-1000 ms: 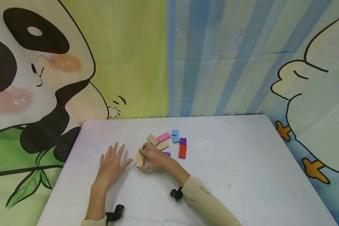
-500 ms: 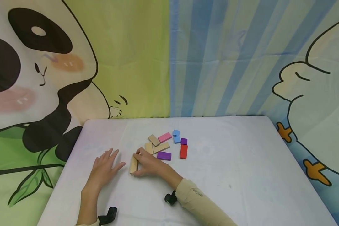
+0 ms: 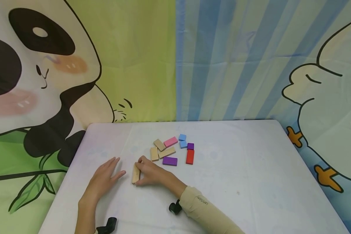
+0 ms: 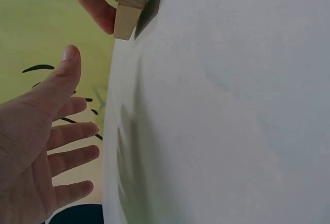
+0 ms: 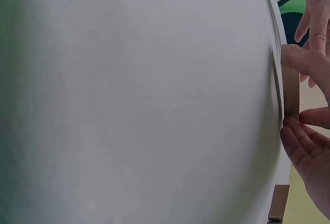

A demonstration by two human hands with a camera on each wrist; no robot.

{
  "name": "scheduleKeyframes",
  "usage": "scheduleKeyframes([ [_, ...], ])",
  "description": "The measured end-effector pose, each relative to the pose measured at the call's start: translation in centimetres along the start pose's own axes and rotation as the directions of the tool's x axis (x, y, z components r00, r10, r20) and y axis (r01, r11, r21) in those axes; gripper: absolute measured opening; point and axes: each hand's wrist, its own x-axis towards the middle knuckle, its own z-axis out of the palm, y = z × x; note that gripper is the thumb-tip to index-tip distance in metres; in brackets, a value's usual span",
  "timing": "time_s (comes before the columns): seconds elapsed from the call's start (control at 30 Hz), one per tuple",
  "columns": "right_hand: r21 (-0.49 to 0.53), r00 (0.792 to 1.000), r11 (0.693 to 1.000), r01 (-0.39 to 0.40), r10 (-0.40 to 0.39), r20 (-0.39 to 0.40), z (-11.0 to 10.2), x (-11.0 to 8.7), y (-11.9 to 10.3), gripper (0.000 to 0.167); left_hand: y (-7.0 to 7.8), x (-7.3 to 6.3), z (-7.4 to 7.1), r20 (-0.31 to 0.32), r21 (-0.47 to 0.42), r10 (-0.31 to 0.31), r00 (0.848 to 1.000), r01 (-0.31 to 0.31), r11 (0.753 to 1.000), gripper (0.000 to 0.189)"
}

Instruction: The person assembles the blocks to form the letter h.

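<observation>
Between thumb and fingertips my right hand (image 3: 152, 173) grips a plain wooden block (image 3: 136, 174) by its two ends, close over the white table. Dark printed characters show near one end of this block (image 4: 131, 2) in the left wrist view. To its left, my left hand (image 3: 102, 180) is held with fingers spread and straight, palm facing the block and touching nothing. The right wrist view shows the block (image 5: 291, 87) upright along the right side, pinched at both ends, with the left hand's fingers (image 5: 317, 33) behind it.
Beyond the right hand lie several loose blocks: plain wooden ones (image 3: 154, 154), a pink one (image 3: 171, 141), two blue ones (image 3: 183, 144), a red one (image 3: 190, 157), a small purple one (image 3: 190, 146) and a longer purple one (image 3: 170, 161). Cartoon-printed curtains (image 3: 140, 65) stand behind the white table (image 3: 237, 156).
My right hand has carried the wooden block left and toward me, away from the other blocks, uncovering the longer purple one. My left hand has drawn back left and toward me, still spread.
</observation>
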Motion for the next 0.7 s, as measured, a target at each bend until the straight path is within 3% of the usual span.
scheduleKeyframes([
  [0.33,-0.015,1.0,1.0,0.007,-0.007,-0.019,0.9,0.4,-1.1,0.076,-0.6,-1.0,-0.6,-0.022,-0.012,-0.005,1.0,0.005,1.0,0.074],
  [0.7,-0.079,0.999,0.996,0.046,-0.048,-0.024,1.5,0.6,-2.0,0.079,-1.4,-1.1,-0.4,0.013,0.006,-0.044,0.999,0.044,0.999,0.077],
])
